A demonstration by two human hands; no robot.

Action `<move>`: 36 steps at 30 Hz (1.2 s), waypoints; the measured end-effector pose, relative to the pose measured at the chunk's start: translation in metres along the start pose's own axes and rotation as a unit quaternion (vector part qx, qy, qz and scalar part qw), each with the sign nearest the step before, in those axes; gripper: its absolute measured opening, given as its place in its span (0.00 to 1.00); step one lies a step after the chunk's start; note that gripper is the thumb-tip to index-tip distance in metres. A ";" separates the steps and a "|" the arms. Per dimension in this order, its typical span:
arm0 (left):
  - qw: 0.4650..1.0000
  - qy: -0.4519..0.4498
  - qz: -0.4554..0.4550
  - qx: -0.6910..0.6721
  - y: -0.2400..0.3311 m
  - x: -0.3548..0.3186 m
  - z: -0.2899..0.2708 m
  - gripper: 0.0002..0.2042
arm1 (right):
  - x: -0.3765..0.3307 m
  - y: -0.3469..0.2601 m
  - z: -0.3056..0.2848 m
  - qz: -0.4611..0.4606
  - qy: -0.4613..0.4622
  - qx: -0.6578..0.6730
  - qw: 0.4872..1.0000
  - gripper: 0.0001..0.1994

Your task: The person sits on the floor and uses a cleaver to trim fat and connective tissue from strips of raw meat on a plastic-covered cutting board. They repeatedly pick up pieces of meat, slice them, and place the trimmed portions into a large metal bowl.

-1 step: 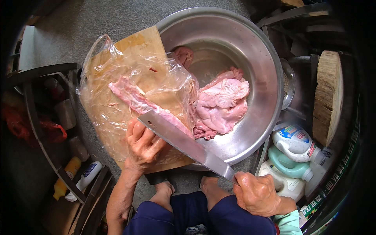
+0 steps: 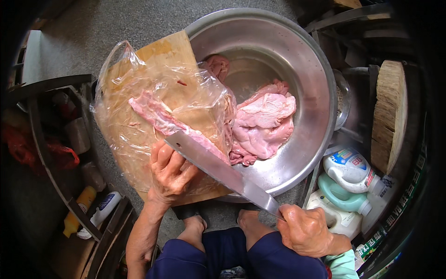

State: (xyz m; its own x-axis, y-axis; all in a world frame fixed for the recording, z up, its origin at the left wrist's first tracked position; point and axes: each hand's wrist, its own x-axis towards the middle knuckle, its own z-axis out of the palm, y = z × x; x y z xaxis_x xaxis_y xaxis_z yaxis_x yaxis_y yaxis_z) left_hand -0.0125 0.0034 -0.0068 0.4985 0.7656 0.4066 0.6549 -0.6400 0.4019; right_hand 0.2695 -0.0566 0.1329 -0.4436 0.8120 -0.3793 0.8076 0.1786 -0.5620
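Observation:
My right hand [image 2: 304, 230] is closed around the handle of a long cleaver [image 2: 216, 169], which points up and to the left. Its blade lies across a pale pink strip of raw meat [image 2: 160, 115] on a plastic bag [image 2: 125, 121] spread over a wooden cutting board [image 2: 160, 49]. Beside the blade's far end, my left hand [image 2: 171, 174] rests on the bag with curled fingers. The fingertips are hidden, so what they grip cannot be made out. A larger piece of raw, skin-covered poultry meat [image 2: 265, 123] lies in a wide metal basin [image 2: 306, 88], right of the board.
White and green plastic jugs [image 2: 341, 195] stand at the right, below a thick wooden slab [image 2: 389, 116]. A dark rack at the left holds a yellow bottle [image 2: 81, 209], a white bottle [image 2: 106, 207] and a red plastic bag [image 2: 28, 151]. The board overlaps the basin's left rim.

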 end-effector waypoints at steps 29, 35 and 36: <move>0.998 0.014 -0.066 -0.004 0.001 0.004 0.005 0.17 | 0.010 0.009 -0.007 -0.008 -0.039 -0.010 0.999 0.12; 0.998 0.037 -0.043 -0.028 -0.007 0.011 0.004 0.17 | 0.011 0.009 -0.007 -0.008 -0.005 0.006 1.000 0.13; 0.998 0.036 -0.044 -0.033 -0.007 0.010 0.004 0.17 | 0.011 0.010 -0.008 -0.006 -0.003 0.014 1.000 0.13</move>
State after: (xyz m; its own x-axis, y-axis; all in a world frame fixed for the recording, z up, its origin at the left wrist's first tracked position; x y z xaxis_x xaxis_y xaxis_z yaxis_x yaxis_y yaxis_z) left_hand -0.0094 0.0160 -0.0089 0.3975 0.8138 0.4239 0.6540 -0.5753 0.4912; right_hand 0.2758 -0.0411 0.1287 -0.4561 0.8060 -0.3774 0.7913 0.1732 -0.5864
